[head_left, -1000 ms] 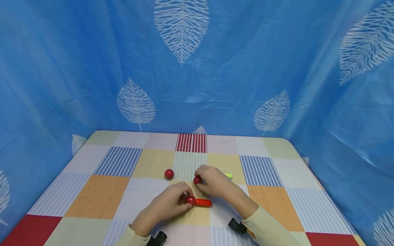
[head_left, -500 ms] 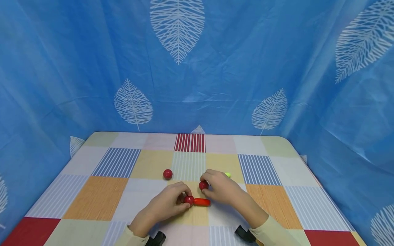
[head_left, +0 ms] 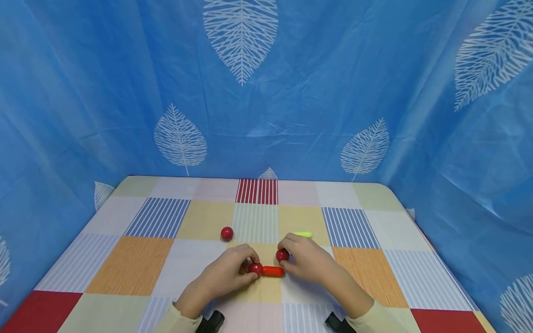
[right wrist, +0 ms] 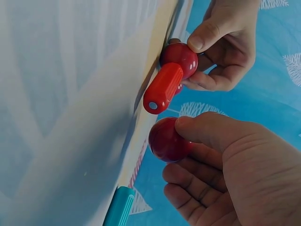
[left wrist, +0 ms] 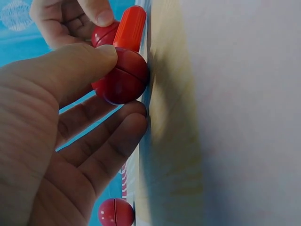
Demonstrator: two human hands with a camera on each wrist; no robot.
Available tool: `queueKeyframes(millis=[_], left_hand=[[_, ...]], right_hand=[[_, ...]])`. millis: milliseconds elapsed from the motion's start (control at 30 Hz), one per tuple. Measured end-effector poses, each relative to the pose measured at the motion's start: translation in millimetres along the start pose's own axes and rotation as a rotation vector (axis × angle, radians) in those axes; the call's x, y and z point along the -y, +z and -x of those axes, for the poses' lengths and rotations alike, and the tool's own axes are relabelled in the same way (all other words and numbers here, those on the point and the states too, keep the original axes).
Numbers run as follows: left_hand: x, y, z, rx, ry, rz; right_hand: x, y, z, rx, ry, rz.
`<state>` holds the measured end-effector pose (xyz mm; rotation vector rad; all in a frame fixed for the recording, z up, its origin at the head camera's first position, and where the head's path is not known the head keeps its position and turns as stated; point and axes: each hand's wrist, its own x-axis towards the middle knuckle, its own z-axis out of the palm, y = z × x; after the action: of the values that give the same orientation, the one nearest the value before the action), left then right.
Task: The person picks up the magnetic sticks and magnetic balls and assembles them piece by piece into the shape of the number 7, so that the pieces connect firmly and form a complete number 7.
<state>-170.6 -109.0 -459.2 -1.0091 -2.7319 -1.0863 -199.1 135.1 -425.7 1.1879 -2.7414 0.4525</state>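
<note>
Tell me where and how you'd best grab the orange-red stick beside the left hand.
I'd probably pinch the orange-red stick by its long sides near the free end, coming from the person's right: its other end meets the red ball that the left hand grips.

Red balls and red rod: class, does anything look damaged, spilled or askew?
Nothing stands out. The left hand holds one ball against the red rod, the right hand pinches another ball, the third ball sits apart; no damage shows.

Your left hand (left wrist: 40, 110) holds a red ball (left wrist: 124, 80), an orange-red stick (left wrist: 130, 29) touching it.
Beyond, your right hand (left wrist: 70, 19) grips a second red ball (left wrist: 104, 35); a third red ball (left wrist: 115, 213) shows at the view's bottom edge.
</note>
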Motion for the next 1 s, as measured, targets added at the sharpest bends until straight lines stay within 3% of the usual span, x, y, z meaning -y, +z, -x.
queueKeyframes(millis=[500,1000], left_hand=[[-0.6,-3.2,-4.2,0.003,-0.024,-0.021],[0.0,-0.3,-2.6,0.026,-0.055,0.002]], right_hand=[[-8.0,-1.5,18.9,-0.008,0.013,-0.006],[-7.4,1.1,31.1,0.038,-0.003,-0.020]])
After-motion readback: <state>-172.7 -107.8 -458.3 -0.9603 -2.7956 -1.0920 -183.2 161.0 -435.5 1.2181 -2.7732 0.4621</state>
